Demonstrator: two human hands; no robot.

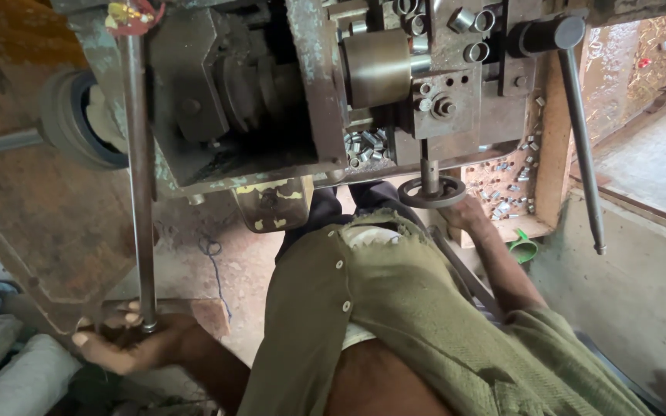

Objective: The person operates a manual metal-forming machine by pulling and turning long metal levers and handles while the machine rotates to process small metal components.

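Note:
My left hand [129,340] is at the lower left, its fingers closed around the bottom end of a long steel lever rod [140,177] that runs up to the machine's top left. My right hand [468,214] reaches forward to a small round handwheel [431,191] under the machine's head and grips its right rim, with the fingers partly hidden behind it. The machine [287,92] is an old metal one with worn green paint and a brass-coloured cylinder [375,65] at its middle. My olive shirt [395,308] fills the lower centre.
A second lever [580,146] with a black knob slants down at the right. Several small metal rings lie in a wooden tray [502,196] and under the cylinder [368,145]. A green object [523,248] sits by the concrete wall [626,285]. A blue wire [216,266] lies on the dirt floor.

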